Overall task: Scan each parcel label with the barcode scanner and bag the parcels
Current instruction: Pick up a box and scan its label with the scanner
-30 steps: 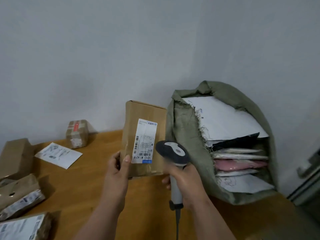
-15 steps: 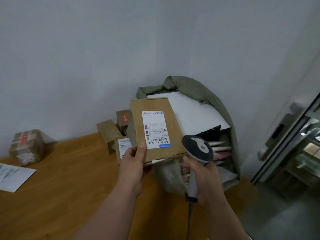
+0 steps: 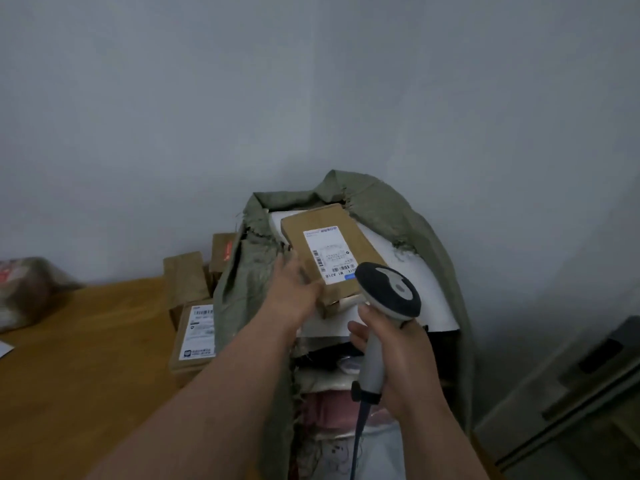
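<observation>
While it lies label-up on the white mailer at the top of the open green sack (image 3: 408, 216), the cardboard parcel (image 3: 327, 247) has its white shipping label (image 3: 329, 256) facing the camera, barcodes along its lower and left edges. The left hand (image 3: 294, 292) reaches into the sack's mouth and touches the parcel's near left edge; motion blur hides how its fingers lie, so I cannot tell whether they grip the box or only rest against it. Just right of the parcel, the right hand (image 3: 394, 362) has its fingers wrapped round the pale handle of the barcode scanner (image 3: 388, 296), whose dark head overlaps the parcel's lower right corner in view. Below the white mailer (image 3: 415, 299), more soft packets are stacked inside the sack. Left of the sack, on the wooden table (image 3: 86, 358), stand several brown boxes, the nearest box (image 3: 194, 337) labelled on top.
</observation>
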`<state>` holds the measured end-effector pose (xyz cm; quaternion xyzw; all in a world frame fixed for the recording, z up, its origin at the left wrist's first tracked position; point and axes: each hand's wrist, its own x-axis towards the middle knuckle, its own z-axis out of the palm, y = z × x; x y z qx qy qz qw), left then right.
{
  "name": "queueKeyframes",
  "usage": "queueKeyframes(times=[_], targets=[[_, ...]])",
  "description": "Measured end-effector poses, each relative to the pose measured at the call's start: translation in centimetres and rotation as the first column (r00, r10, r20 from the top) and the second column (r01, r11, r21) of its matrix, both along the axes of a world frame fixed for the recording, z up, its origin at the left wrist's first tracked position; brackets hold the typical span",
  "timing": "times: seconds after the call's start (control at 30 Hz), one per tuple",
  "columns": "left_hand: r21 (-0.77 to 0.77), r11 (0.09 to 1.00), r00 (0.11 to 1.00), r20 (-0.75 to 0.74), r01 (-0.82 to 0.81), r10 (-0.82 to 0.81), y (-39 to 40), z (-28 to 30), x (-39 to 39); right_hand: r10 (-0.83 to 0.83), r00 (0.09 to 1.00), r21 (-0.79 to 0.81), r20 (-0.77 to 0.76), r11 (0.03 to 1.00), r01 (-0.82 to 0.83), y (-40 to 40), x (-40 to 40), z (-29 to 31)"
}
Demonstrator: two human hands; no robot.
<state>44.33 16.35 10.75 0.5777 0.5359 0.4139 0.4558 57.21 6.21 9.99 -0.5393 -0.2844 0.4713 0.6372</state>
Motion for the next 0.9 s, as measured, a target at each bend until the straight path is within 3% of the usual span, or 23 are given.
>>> queueKeyframes(times=[0.07,0.23,0.33,0.43,0.73,0.9], targets=[[0.042,0.996,0.99,-0.118,-0.078,0.082,0.2,-0.5,-0.7,0.075,0.997,-0.024,-0.012,0.997,-0.075,0.6,0.0,-0.1],[0.036,0.954,0.951,-0.083,-0.296,0.298,-1.8,-1.9,-4.7,0.294,0.955,-0.02,0.022,0.956,-0.294,1.3,-3.1,0.8],[-0.059,0.935,0.935,0.034,-0.35,0.352,-3.1,-3.0,-8.8,0.381,0.923,-0.025,0.053,0.925,-0.38,1.0,-6.1,1.1],[-0.164,0.908,0.905,0.123,-0.386,0.407,-5.0,-4.4,-13.7,0.422,0.902,-0.053,0.085,0.906,-0.419,0.3,-10.0,0.9],[-0.389,0.787,0.851,0.015,-0.479,0.526,-11.0,-9.1,-28.8,0.466,0.88,-0.246,0.095,0.867,-0.433,-2.4,-24.3,-2.9],[-0.416,0.701,0.777,-0.023,-0.58,0.629,-13.6,-10.9,-36.3,0.542,0.838,-0.269,0.062,0.818,-0.509,-2.8,-32.0,-4.8]])
